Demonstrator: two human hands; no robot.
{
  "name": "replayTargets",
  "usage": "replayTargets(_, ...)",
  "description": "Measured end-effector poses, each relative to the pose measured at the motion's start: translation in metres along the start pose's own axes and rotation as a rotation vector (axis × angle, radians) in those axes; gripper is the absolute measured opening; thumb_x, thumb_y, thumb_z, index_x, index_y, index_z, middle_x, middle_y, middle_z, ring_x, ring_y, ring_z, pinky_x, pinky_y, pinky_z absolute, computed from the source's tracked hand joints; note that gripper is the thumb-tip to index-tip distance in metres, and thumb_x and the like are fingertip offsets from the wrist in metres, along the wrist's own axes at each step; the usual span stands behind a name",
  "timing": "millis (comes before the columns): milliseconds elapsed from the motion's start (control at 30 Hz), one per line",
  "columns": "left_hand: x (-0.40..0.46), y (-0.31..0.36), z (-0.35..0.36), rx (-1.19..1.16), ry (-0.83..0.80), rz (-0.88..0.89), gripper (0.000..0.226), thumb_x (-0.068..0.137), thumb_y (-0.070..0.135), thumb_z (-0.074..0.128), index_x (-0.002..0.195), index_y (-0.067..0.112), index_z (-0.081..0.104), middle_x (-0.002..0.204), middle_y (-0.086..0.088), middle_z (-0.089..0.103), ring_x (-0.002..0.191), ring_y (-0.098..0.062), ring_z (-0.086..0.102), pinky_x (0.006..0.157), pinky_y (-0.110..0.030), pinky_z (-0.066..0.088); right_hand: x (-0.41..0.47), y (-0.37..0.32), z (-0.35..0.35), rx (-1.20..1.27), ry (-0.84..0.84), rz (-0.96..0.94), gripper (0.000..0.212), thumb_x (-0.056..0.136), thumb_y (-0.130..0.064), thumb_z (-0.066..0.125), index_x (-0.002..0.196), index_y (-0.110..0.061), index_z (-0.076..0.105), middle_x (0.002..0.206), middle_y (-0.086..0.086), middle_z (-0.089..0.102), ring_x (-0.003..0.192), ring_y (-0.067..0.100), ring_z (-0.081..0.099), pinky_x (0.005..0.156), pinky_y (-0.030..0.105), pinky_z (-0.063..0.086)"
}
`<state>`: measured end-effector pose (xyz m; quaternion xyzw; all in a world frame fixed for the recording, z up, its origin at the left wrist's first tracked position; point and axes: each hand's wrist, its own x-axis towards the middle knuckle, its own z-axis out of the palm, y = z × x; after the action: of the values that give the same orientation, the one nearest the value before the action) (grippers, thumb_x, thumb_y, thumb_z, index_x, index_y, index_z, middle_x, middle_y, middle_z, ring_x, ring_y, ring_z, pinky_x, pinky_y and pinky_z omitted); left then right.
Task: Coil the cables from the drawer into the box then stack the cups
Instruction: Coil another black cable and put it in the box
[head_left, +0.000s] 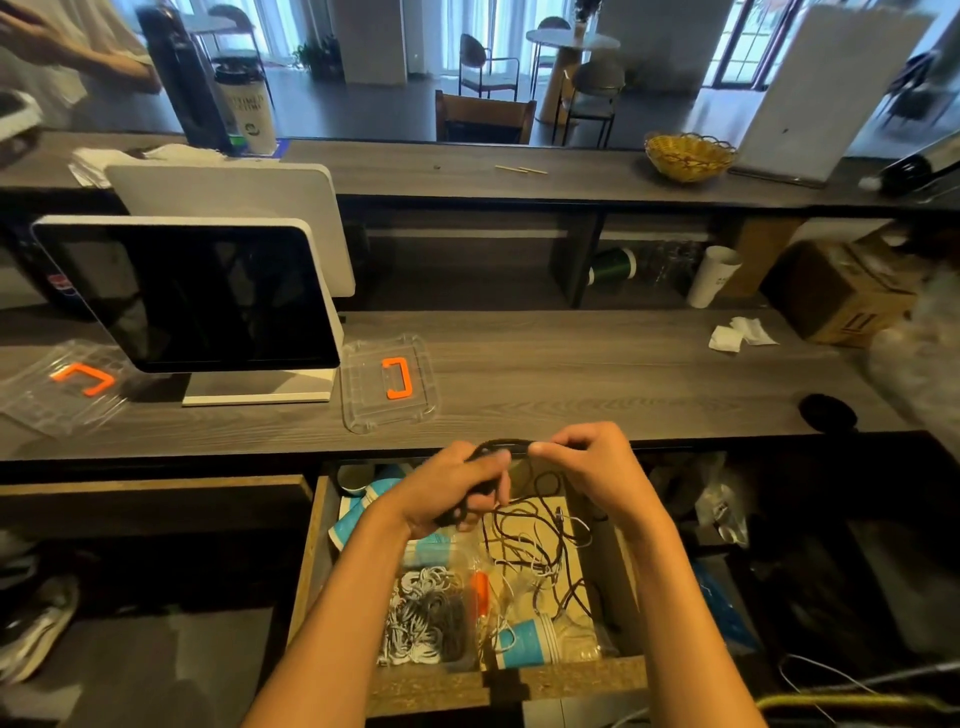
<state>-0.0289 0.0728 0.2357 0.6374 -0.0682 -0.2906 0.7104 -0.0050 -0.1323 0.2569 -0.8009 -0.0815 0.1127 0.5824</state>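
Grip: the left hand (457, 488) is curled round a bundle of black cable (506, 446), with loops showing below the palm; the right hand (587, 462) pinches the same cable between thumb and fingertips, just beside the left. Both hands sit at centre frame, above the open drawer (322, 545), at the front edge of the counter (571, 374).

Location of work: the held cable trails down into a loose tangle of dark and white cables (540, 545) in the right half of the drawer. A clear box (431, 613) at lower centre of the drawer already holds coiled white and grey cables. Blue-and-white cups (524, 642) lie on their sides, some at the drawer's upper left, one at its lower middle, unstacked. A clear lid with orange handle (387, 382) rests on the counter, left of centre.

Step in hand, as judged: coiling one black cable; the cups are not yet addressed.

Next move calls for: feeding further slack into the left-hand loops without dragging the tangle up, then placing the finished coil into the box. Snagging on neighbouring cables appears the main risk
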Motion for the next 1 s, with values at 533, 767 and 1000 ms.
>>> replayTargets(533, 0.008, 0.0, -0.024, -0.918, 0.938, 0.356, 0.039, 0.103, 0.047, 0.043, 0.089, 0.014, 0.061, 0.06, 0.005, 0.048, 0.046, -0.007, 0.046, 0.046, -0.021, 0.045, 0.002, 0.04, 0.0, -0.028, -0.024, 0.111, 0.019, 0.085, -0.027, 0.075, 0.071, -0.014, 0.074, 0.065, -0.002, 0.066, 0.063, 0.013, 0.06, 0.067, 0.027, 0.05)
replayTargets(767, 0.013, -0.016, -0.028, 0.572, 1.035, 0.158, 0.052, 0.096, 0.055, 0.045, 0.071, 0.012, 0.06, 0.062, -0.007, 0.058, 0.06, -0.022, 0.055, 0.055, -0.033, 0.038, 0.001, 0.017, -0.001, -0.102, -0.091, -0.081, 0.017, 0.092, -0.014, 0.066, 0.099, -0.027, 0.074, 0.091, -0.009, 0.071, 0.086, -0.002, 0.064, 0.076, 0.011, 0.048)
replayTargets(1000, 0.015, -0.018, 0.003, 0.498, 0.17, -0.078, 0.093, 0.067, 0.098, 0.026, 0.074, 0.015, 0.068, 0.068, -0.012, 0.068, 0.058, -0.017, 0.055, 0.063, -0.033, 0.046, 0.009, 0.002, 0.007, -0.093, 0.07, -0.226, 0.013, 0.091, -0.012, 0.067, 0.096, -0.02, 0.076, 0.089, -0.011, 0.071, 0.086, 0.001, 0.065, 0.078, 0.014, 0.05)
